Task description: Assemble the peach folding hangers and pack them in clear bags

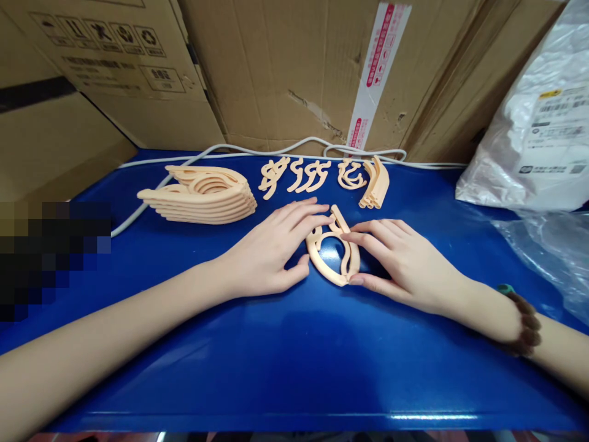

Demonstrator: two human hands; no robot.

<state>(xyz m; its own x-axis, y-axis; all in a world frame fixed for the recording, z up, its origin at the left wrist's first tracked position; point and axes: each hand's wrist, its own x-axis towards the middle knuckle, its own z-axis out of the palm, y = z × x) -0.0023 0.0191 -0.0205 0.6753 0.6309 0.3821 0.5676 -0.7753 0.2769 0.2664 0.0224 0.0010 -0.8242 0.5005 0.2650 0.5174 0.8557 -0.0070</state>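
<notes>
Both hands are on one peach plastic piece [335,279], a curved loop-shaped part lying flat on the blue table [294,368], approx. centre of view.

L hand [271,252]: palm down, fingers stretched out and slack, not closed on anything. Fingertips touch the piece's top end at approx. 12 o'clock, and the thumb sits just beside its rim at 9 o'clock.

R hand [405,264]: also flat and unclenched. Forefinger tip rests on the piece's inner strip from 3 o'clock, thumb tip touches the lower rim at approx. 5 o'clock. Cannot tell if it presses or just rests. A dark bead bracelet [524,325] is on the R wrist.

Around the piece, w/ directions taken from it:
- 10 o'clock, well apart: a neat stack of larger peach parts [202,196], lying flat.
- 12 o'clock, near the L fingertips: a row of small loose peach bits [294,175].
- 1 o'clock: a few curved parts [375,183] standing on edge, packed together.
- Behind all these: a white cable [276,149] along the table's back edge, running off towards 9 o'clock.
- Further back: cardboard boxes [285,67], one w/ red-printed tape.
- 2 o'clock: a white plastic bag [538,135] w/ labels.
- 3 o'clock: clear plastic film [552,252] on the table edge.
</notes>
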